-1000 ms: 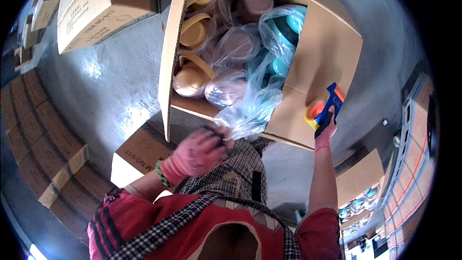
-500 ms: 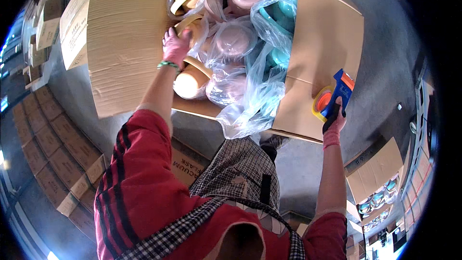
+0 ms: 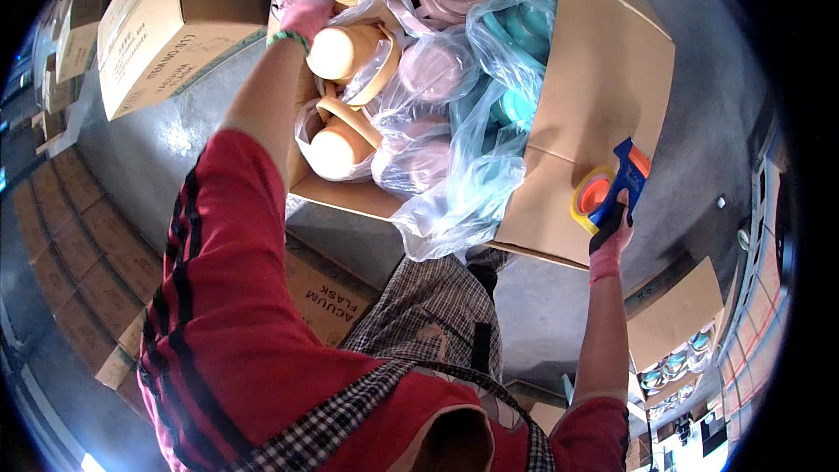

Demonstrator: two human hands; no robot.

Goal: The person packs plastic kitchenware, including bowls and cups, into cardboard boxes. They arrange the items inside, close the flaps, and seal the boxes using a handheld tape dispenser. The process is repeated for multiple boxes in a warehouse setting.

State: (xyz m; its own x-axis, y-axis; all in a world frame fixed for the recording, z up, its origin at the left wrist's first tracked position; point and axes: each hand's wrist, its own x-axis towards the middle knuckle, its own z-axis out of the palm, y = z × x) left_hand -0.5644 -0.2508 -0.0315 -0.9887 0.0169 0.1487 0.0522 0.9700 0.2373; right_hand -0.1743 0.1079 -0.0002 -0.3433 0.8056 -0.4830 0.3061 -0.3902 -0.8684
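An open cardboard box holds yellow, pink and teal flasks, many of them in clear plastic bags. My left hand, in a pink glove, lies at the box's far left rim beside a yellow flask. Its thumb stands apart from the fingers, and it seems to hold nothing. In my right hand is a blue tape dispenser with a yellow-rimmed roll and an orange part. The dispenser is over the right flap, which is spread outward. A loose plastic bag hangs over the near rim.
A closed carton stands on the left, with rows of stacked cartons nearer on that side. Another carton is by my legs. At the lower right, an open box contains more flasks. Grey floor shows between them.
The large left flap has gone out of sight, uncovering the box's left rim and the carton beyond. My left hand has moved farther away and slightly left. The right hand still grips the dispenser.
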